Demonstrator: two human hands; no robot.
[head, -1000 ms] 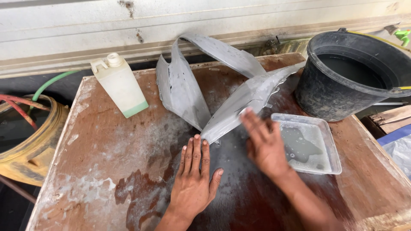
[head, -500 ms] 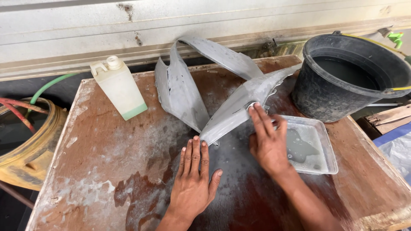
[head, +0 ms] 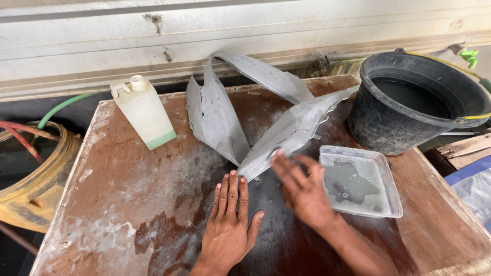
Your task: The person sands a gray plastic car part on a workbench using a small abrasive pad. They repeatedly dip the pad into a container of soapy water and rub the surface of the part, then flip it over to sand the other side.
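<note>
Both hands lie open, gripping nothing: left hand [head: 228, 225] flat on the wet bench [head: 128, 204], fingertips touching the lower tip of the grey curved panel [head: 271, 138]; right hand [head: 302, 191], blurred, has slid back down off that panel's lower edge since a moment ago, suggesting a rubbing stroke. Adjacent: clear shallow tray [head: 383, 204] of water just beside the right hand, black bucket [head: 378, 128] behind, white bottle [head: 146, 120] well apart at left.

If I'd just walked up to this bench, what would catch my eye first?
Probably the grey panel, a curved, forked piece of bodywork lying mid-table. The left hand lies flat just below its tip, and the right hand is blurred beside it. After that, the black bucket of water at the right rear, the clear tray in front of it, and the pale bottle at the left rear.
</note>
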